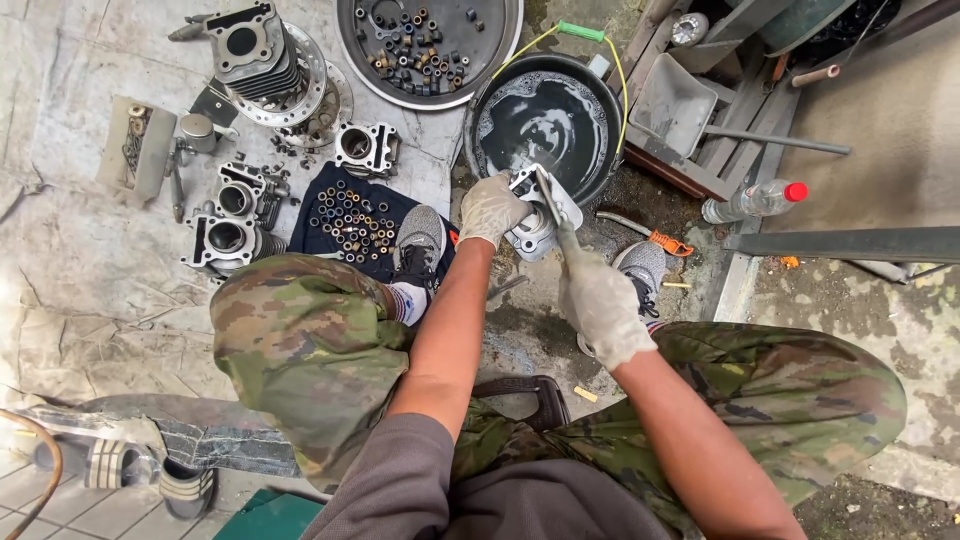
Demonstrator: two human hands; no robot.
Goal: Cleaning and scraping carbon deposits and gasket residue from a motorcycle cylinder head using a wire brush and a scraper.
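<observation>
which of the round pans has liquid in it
The black basin by the hands, full of dark liquid; the silver tray holds only small metal parts.

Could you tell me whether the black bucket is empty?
No, the black bucket holds dark liquid with pale foam on its surface, just beyond the gloved left hand.

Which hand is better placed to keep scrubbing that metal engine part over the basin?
The right hand. It grips the brush, whose tip lies on the engine part. The left hand is busy holding that part at the rim of the black basin of dark liquid.
</observation>
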